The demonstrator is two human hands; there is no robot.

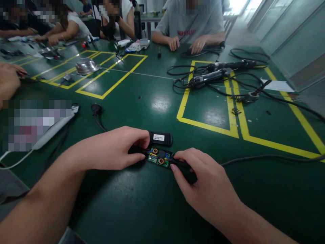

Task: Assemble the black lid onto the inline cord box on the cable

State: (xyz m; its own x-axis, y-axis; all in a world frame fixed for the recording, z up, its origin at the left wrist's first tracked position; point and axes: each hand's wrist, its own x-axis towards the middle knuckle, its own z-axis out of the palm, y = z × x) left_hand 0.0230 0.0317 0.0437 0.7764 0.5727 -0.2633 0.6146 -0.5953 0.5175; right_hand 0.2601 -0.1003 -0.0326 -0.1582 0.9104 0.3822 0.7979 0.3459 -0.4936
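In the head view a small green circuit board (pixel 159 157) with copper coils and coloured wires lies in an uncovered black casing. My left hand (pixel 124 147) pinches the casing's left end, around the black cable entry there. At the opposite end, my right hand (pixel 203 173) closes thumb and fingers on the casing and its black cable (pixel 254 158). Just behind the board sits a black cover (pixel 160 138) with a white label. The fingers partly hide both ends of the casing.
A black plug (pixel 96 109) lies beyond my left hand. Two black electric screwdrivers (pixel 210 78) with looping cords are at the back right, near loose screws (pixel 236 111). A metal bowl (pixel 87 66) stands back left. Other people sit across the green table (pixel 114 210).
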